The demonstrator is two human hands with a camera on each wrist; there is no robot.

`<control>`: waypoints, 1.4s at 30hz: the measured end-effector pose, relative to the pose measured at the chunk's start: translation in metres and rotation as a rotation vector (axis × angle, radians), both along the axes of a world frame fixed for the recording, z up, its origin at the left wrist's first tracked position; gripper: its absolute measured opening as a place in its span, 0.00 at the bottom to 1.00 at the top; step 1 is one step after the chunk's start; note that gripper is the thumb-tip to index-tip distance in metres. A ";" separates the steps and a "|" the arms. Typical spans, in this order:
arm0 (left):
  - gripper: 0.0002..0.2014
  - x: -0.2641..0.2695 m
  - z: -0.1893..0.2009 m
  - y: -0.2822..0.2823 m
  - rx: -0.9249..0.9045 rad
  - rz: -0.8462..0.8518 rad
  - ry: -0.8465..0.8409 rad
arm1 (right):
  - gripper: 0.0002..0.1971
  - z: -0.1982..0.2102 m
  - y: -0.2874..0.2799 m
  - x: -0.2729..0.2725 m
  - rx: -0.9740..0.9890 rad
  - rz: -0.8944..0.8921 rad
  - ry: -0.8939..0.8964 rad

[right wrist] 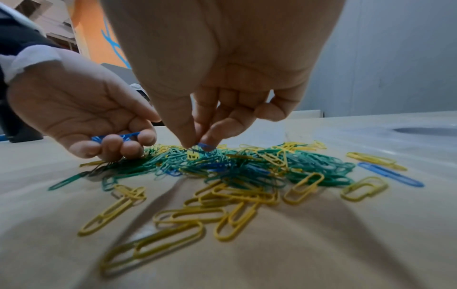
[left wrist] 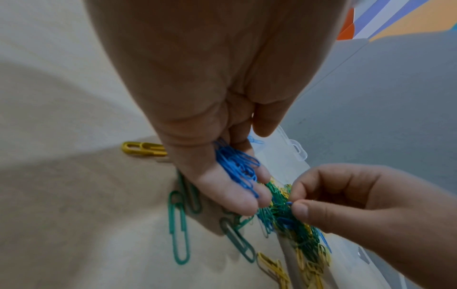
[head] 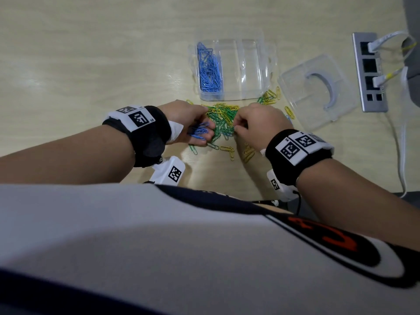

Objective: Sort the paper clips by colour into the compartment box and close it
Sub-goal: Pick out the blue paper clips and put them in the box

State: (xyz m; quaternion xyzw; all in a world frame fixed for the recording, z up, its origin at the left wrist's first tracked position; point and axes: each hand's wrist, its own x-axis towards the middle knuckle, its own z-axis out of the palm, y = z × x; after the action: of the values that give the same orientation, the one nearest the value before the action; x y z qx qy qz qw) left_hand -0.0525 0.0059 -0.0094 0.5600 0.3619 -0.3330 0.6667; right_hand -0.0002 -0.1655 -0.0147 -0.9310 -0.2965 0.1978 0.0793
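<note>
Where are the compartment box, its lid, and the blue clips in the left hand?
compartment box [head: 254,64], head view, bare clear floor.
lid [head: 300,103], head view, clear flat panel.
blue clips [left wrist: 237,166], left wrist view, middle of the bunch.

Both bare forearms reach forward over the table, each wrist wrapped in a black band carrying white coded tags; the left hand lies palm up, its fingers curled loosely around a small bunch of blue paper clips; the right hand is turned palm down, knuckles up, its thumb and forefinger pinched together on one blue clip; the other fingers are bent under the palm.
</note>
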 end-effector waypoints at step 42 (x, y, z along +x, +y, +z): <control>0.27 0.003 -0.010 0.007 -0.014 -0.013 -0.012 | 0.10 -0.009 0.008 -0.010 -0.055 0.124 -0.058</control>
State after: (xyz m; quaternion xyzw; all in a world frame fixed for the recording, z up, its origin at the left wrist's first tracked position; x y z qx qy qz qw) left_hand -0.0496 0.0128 -0.0197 0.5599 0.3518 -0.3364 0.6705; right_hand -0.0106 -0.1579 -0.0241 -0.9180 -0.3502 0.1835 0.0327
